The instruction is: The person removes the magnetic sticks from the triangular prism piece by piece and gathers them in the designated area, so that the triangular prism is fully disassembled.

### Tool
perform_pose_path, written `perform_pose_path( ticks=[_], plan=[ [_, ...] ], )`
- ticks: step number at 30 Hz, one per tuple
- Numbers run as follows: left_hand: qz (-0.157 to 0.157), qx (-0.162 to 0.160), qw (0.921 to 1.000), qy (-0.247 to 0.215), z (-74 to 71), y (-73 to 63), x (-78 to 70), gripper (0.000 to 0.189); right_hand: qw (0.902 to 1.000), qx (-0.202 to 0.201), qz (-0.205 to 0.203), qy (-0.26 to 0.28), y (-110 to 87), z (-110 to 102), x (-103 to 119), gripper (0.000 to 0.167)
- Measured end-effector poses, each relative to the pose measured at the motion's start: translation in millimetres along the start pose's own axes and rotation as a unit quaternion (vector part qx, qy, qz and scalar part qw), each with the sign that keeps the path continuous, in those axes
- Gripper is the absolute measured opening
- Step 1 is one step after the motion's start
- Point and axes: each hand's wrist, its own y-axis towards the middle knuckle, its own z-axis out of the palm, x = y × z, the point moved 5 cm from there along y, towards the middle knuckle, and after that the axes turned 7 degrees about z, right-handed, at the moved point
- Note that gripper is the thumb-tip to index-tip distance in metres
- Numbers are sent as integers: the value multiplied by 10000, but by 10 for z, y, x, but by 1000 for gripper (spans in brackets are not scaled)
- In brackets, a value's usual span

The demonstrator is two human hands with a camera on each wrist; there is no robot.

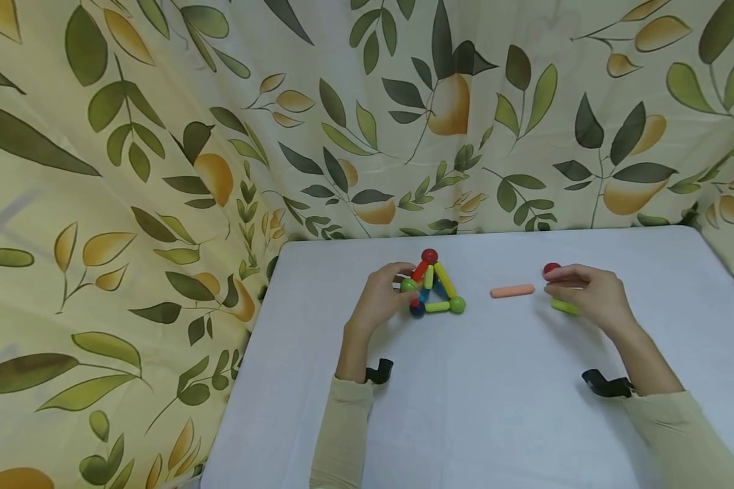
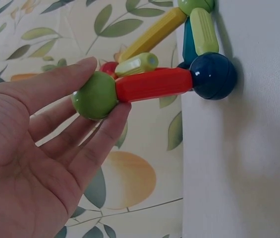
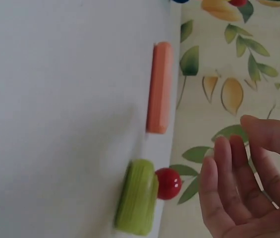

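My left hand (image 1: 376, 295) pinches a green ball (image 2: 95, 96) between thumb and fingers. It is one corner of a frame built from coloured rods and balls. From that ball a red rod (image 2: 154, 84) runs to a dark blue ball (image 2: 213, 76) at the table surface. The frame's top is a red ball (image 1: 429, 256), and a yellow rod (image 1: 445, 279) slopes down to another green ball (image 1: 457, 304). My right hand (image 1: 593, 295) holds nothing, fingers loosely bent. It hovers near a loose light green rod (image 3: 137, 198) and a loose red ball (image 3: 168, 183).
An orange rod (image 1: 512, 291) lies on the white table (image 1: 465, 421) between the frame and my right hand. Leaf-and-fruit patterned cloth (image 1: 318, 122) hangs behind the table and along its left. Black straps or mounts (image 1: 605, 384) sit at both wrists.
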Motion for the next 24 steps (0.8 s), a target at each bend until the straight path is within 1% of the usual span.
perform_pose_path(
  ticks=[3, 6, 10, 14, 16, 21, 24],
  plan=[
    [-25, 8, 10000, 34, -5, -11, 0, 50, 9995, 83, -267, 152, -2, 93, 172, 38],
    [-49, 29, 10000, 66, -3, -7, 3, 50, 9986, 236, -418, 223, -2, 205, 332, 36],
    [-83, 40, 9999, 98, -3, 7, 7, 49, 9964, 579, -492, 376, 31, 400, 523, 36],
    [-45, 28, 10000, 9, -24, 22, 17, 50, 9923, 921, -518, 647, 95, 614, 683, 37],
    [-24, 25, 10000, -58, -30, 27, 23, 49, 9910, 1017, -513, 700, 118, 707, 743, 37],
    [-44, 22, 10000, -45, -28, 29, 42, 47, 9903, 1079, -678, 550, 142, 918, 862, 36],
    [-35, 71, 9999, 68, -20, 26, 45, 47, 9901, 1067, -757, 505, 141, 1031, 904, 35]
  ],
)
